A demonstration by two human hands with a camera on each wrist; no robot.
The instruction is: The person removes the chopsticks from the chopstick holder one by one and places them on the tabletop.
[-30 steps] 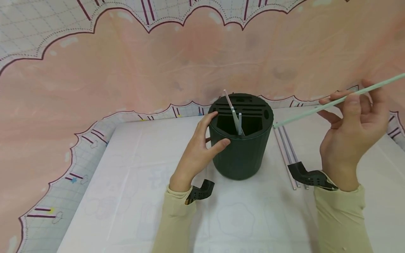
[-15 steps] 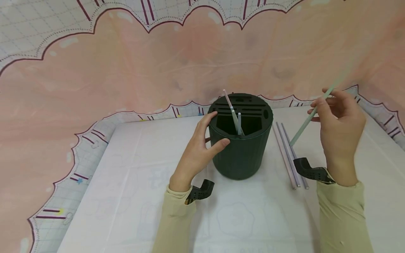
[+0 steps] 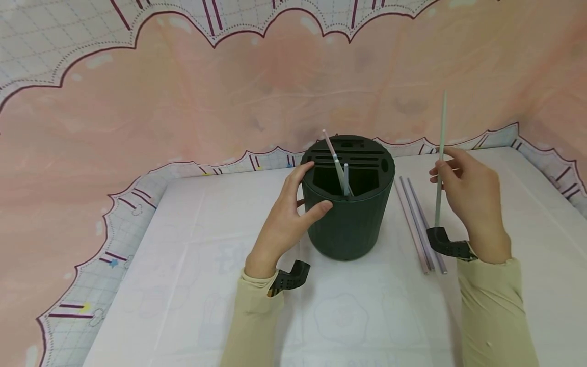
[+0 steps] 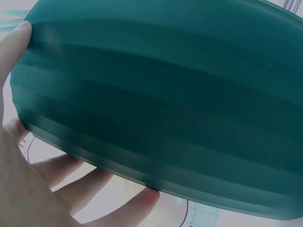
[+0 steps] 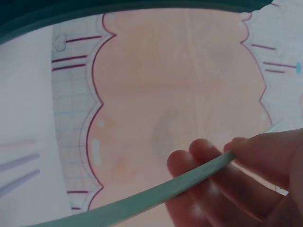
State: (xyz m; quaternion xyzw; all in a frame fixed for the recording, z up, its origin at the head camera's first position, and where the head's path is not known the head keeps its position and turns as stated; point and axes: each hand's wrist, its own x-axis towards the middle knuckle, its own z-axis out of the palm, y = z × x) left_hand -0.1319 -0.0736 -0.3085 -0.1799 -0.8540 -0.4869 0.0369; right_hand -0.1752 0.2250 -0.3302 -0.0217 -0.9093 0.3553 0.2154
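A dark green desk organizer (image 3: 348, 229) with slots in its top stands upright on the white table. My left hand (image 3: 286, 219) grips its left side, thumb over the front rim, fingers along the side and behind. In the left wrist view its ribbed wall (image 4: 156, 99) fills most of the frame. My right hand (image 3: 474, 191) pinches a long, thin, pale green straw-like stick (image 3: 443, 117) between thumb and fingers. It is held nearly upright to the organizer's right, its lower end meeting the wrist camera's outline. A few similar sticks (image 3: 346, 178), pink, green and blue, lean in the front compartment.
Three pinkish and lilac sticks (image 3: 418, 224) lie side by side on the table (image 3: 192, 285), between the organizer and my right hand. A peach cloth (image 3: 257, 97) with a scalloped, striped border hangs behind the table.
My right hand has moved left and turned, swinging the green stick from a slant toward upright. My left hand and the organizer have stayed in place.
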